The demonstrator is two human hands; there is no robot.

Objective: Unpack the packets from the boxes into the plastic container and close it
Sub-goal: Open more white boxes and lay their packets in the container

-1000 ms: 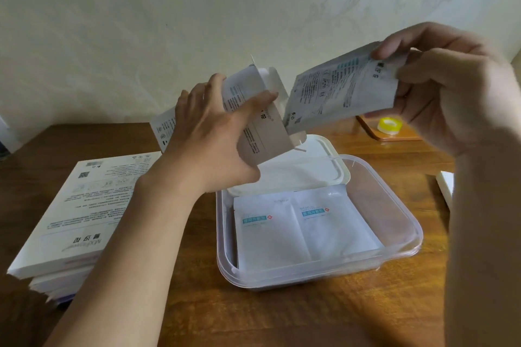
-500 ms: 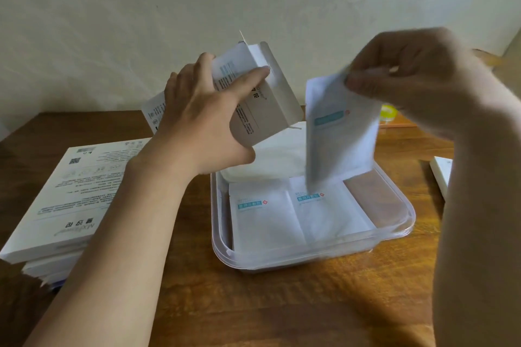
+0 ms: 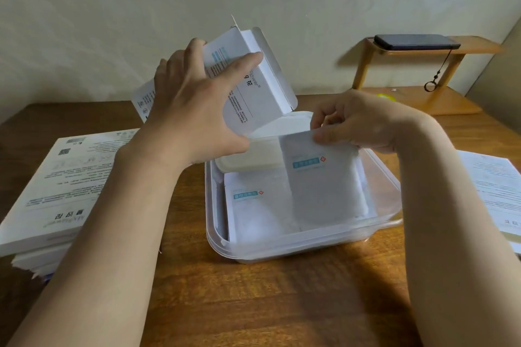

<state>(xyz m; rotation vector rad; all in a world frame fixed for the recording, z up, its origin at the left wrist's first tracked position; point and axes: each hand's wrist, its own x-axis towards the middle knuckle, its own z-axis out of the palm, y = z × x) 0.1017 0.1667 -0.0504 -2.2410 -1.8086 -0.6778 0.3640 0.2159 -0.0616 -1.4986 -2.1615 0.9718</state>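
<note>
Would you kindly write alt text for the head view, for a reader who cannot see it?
The right hand pinches the top of a white packet that dips into a clear plastic container on a wooden table; the left hand holds an opened white box above it.

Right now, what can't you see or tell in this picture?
All in the head view:
- Inside the open box: its own walls hide any packets left.
- Under the held packet: it covers what lies beneath in the container.
- Box stack: the top box hides the lower ones.
- Printed sheet at right: cut off by the frame edge.
- Print on the boxes: too small to read.
</note>
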